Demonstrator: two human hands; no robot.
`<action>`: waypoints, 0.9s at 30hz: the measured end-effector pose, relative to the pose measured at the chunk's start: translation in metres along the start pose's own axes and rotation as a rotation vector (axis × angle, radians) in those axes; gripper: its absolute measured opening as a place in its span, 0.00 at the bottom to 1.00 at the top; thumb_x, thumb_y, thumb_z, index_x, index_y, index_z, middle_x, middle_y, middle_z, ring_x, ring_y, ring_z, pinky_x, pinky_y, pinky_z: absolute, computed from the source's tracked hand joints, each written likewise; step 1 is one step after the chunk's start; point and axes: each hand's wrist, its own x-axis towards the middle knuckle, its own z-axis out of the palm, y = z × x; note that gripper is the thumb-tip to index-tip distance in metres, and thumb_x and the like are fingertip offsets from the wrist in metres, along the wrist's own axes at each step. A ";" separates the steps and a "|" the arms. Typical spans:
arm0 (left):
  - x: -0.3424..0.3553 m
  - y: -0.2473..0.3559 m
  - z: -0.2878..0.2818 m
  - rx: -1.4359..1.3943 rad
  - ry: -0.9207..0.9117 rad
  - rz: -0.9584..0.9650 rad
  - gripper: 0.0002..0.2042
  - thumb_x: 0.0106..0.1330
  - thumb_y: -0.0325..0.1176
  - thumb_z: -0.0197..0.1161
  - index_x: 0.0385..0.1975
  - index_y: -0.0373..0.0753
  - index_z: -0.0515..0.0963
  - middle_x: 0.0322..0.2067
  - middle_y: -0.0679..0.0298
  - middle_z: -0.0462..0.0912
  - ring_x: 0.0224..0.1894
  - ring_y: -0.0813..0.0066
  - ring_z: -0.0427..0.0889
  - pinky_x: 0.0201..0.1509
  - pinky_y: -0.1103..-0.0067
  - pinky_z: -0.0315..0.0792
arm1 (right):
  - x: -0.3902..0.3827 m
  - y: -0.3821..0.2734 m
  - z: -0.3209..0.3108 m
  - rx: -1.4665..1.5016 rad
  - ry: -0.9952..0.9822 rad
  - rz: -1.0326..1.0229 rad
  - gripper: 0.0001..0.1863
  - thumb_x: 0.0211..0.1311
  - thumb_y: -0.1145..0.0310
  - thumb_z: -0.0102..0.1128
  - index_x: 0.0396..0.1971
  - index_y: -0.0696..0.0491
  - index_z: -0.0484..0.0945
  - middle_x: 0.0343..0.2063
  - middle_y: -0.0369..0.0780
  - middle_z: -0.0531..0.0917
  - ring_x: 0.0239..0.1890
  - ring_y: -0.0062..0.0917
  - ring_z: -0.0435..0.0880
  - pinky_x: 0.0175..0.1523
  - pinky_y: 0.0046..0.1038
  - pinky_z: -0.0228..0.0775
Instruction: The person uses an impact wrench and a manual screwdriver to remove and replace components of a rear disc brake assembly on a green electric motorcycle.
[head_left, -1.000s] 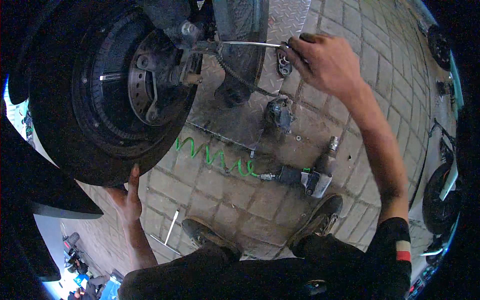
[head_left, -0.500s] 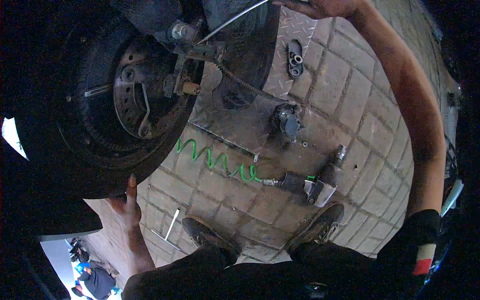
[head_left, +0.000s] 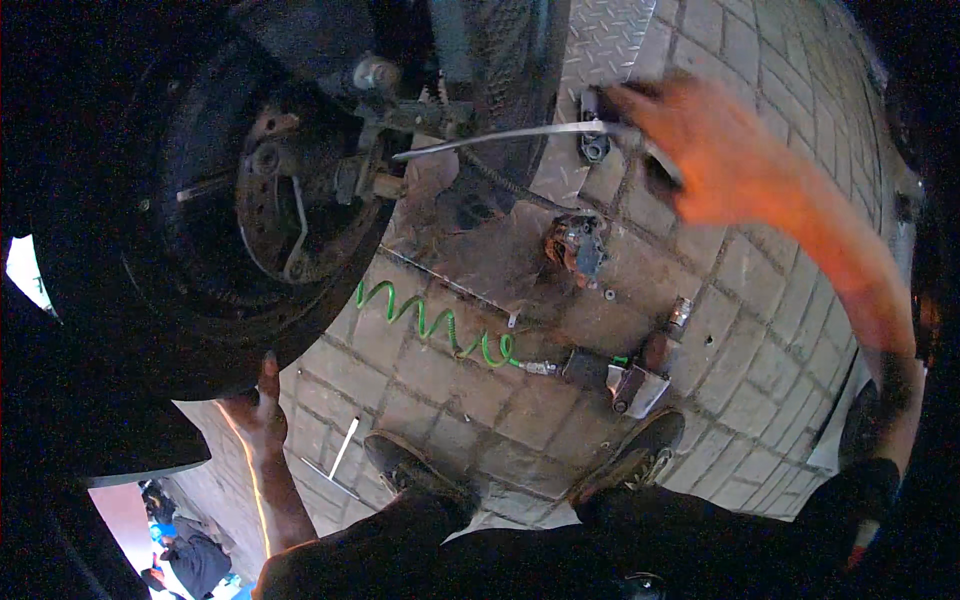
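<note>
Grey-brown paving blocks (head_left: 500, 435) cover the floor, stained darker under a sheet of raised-pattern metal plate (head_left: 607, 45); away at lower left a person in dark clothing (head_left: 196, 562) is bent down. By the big black tyre (head_left: 290, 335), the left hand (head_left: 255, 415) has its thumb upright against the rubber; its other fingers are out of sight behind, so I can't tell how far they close. The right hand (head_left: 700, 150) is smeared by motion, but its fingers look curled shut round the near end of a long, slightly bent metal rod (head_left: 500, 136). The rod's far tip sits near a rusty, stubby cylinder (head_left: 389, 186) at the wheel's centre, over a disc drilled with holes. On the ground lie a lumpy dark metal part (head_left: 578, 246), a springy green hose (head_left: 440, 326) coupled to a chunky air tool (head_left: 637, 385), and a slim T-shaped bar (head_left: 344, 450) beside one scuffed shoe (head_left: 410, 465).
</note>
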 end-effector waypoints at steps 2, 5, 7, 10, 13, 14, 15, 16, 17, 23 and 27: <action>-0.003 0.000 -0.002 -0.041 -0.033 -0.081 0.38 0.65 0.22 0.71 0.72 0.35 0.56 0.68 0.54 0.67 0.67 0.63 0.68 0.72 0.67 0.62 | -0.043 -0.016 0.003 0.250 -0.058 -0.030 0.35 0.52 0.70 0.63 0.64 0.59 0.69 0.52 0.55 0.78 0.56 0.53 0.79 0.60 0.46 0.74; 0.000 -0.001 -0.005 -0.094 -0.037 -0.116 0.42 0.63 0.23 0.73 0.74 0.35 0.54 0.69 0.52 0.65 0.69 0.62 0.66 0.74 0.65 0.58 | -0.063 -0.037 -0.019 0.497 -0.200 -0.037 0.33 0.55 0.72 0.62 0.64 0.59 0.70 0.51 0.56 0.77 0.55 0.54 0.79 0.58 0.46 0.75; 0.000 0.007 -0.002 -0.069 -0.049 -0.111 0.46 0.61 0.24 0.75 0.76 0.35 0.50 0.71 0.50 0.62 0.71 0.60 0.64 0.76 0.63 0.54 | -0.070 -0.039 -0.039 0.508 -0.292 0.034 0.30 0.57 0.71 0.61 0.62 0.56 0.72 0.48 0.53 0.79 0.51 0.53 0.81 0.53 0.47 0.77; 0.009 0.031 0.000 0.044 -0.020 -0.025 0.54 0.58 0.26 0.78 0.78 0.35 0.42 0.74 0.47 0.54 0.74 0.56 0.57 0.79 0.61 0.49 | -0.078 -0.030 -0.077 0.341 -0.287 0.132 0.24 0.61 0.69 0.61 0.59 0.50 0.76 0.43 0.48 0.81 0.44 0.51 0.83 0.45 0.48 0.78; 0.018 0.033 -0.012 0.194 0.059 0.178 0.59 0.57 0.31 0.80 0.79 0.35 0.36 0.77 0.46 0.47 0.76 0.53 0.52 0.80 0.59 0.46 | -0.080 -0.006 -0.079 0.279 -0.066 0.122 0.20 0.64 0.65 0.62 0.56 0.46 0.79 0.39 0.44 0.82 0.38 0.49 0.84 0.40 0.48 0.78; 0.020 0.033 -0.011 0.254 0.058 0.246 0.60 0.57 0.33 0.80 0.79 0.36 0.35 0.77 0.46 0.46 0.76 0.53 0.52 0.80 0.59 0.46 | -0.079 0.001 -0.069 0.308 0.059 0.067 0.19 0.64 0.64 0.63 0.55 0.45 0.79 0.38 0.44 0.82 0.37 0.48 0.84 0.39 0.47 0.78; 0.021 0.033 -0.010 0.313 0.059 0.312 0.60 0.57 0.36 0.81 0.79 0.37 0.35 0.77 0.46 0.45 0.76 0.53 0.53 0.81 0.59 0.46 | -0.078 0.006 -0.062 0.334 0.183 0.011 0.18 0.65 0.62 0.63 0.55 0.45 0.79 0.37 0.43 0.82 0.36 0.48 0.84 0.39 0.47 0.78; 0.021 0.030 -0.011 0.366 0.104 0.278 0.59 0.57 0.36 0.81 0.78 0.35 0.37 0.77 0.46 0.47 0.76 0.53 0.54 0.80 0.59 0.47 | -0.073 0.007 -0.058 0.346 0.156 0.022 0.18 0.65 0.59 0.64 0.53 0.45 0.80 0.37 0.43 0.82 0.35 0.46 0.85 0.36 0.46 0.78; 0.021 0.028 -0.014 0.420 0.147 0.241 0.58 0.57 0.36 0.81 0.78 0.34 0.40 0.76 0.46 0.49 0.75 0.53 0.55 0.80 0.59 0.48 | -0.067 0.008 -0.051 0.354 0.212 0.013 0.17 0.65 0.59 0.64 0.52 0.45 0.80 0.37 0.43 0.82 0.35 0.46 0.85 0.36 0.45 0.78; 0.022 0.033 -0.004 0.320 0.250 0.124 0.47 0.60 0.34 0.79 0.74 0.31 0.53 0.72 0.48 0.61 0.71 0.55 0.63 0.78 0.60 0.54 | -0.041 0.032 -0.028 0.354 0.264 0.006 0.17 0.63 0.61 0.65 0.51 0.45 0.81 0.35 0.45 0.82 0.33 0.46 0.86 0.35 0.45 0.80; 0.016 0.037 -0.007 0.163 0.242 0.017 0.45 0.61 0.31 0.77 0.74 0.32 0.53 0.71 0.49 0.62 0.70 0.57 0.64 0.77 0.61 0.56 | -0.035 0.048 -0.020 0.437 0.242 -0.035 0.16 0.60 0.62 0.65 0.48 0.48 0.83 0.32 0.48 0.84 0.34 0.49 0.87 0.39 0.48 0.80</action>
